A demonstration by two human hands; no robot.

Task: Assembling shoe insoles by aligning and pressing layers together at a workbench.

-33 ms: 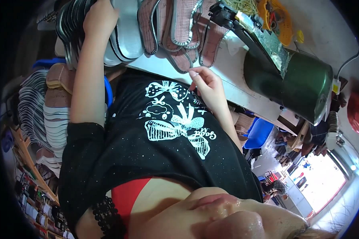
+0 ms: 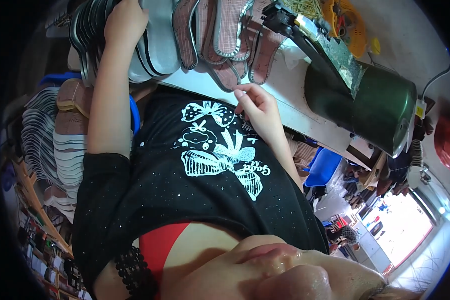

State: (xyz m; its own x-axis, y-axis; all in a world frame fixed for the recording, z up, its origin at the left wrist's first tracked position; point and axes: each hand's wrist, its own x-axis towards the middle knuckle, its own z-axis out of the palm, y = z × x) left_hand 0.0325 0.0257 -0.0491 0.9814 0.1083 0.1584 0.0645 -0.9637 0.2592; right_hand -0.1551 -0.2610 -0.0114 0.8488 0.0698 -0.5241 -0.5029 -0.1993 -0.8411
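At the upper left, my left hand [image 2: 126, 24] lies over a row of grey shoe soles [image 2: 87, 45] standing on edge; its fingertips are hidden among them and at the picture's top edge. Beside it a wide grey sole [image 2: 162, 40] lies on the worktable. Several reddish-brown, checked insoles with grey edging [image 2: 186, 35] overlap in the middle. My right hand [image 2: 257, 106] is at the table's near edge, fingers curled, thumb and forefinger closed at the tip of the lowest insole [image 2: 226, 76].
A dark green machine [image 2: 385, 100] with a black arm [image 2: 315, 45] stands on the white worktable [image 2: 185, 80] at right, near a yellow basket [image 2: 357, 30]. Stacked soles [image 2: 67, 160] are at left. A blue bin [image 2: 325, 166] is below the table; another person [image 2: 347, 234] is far off.
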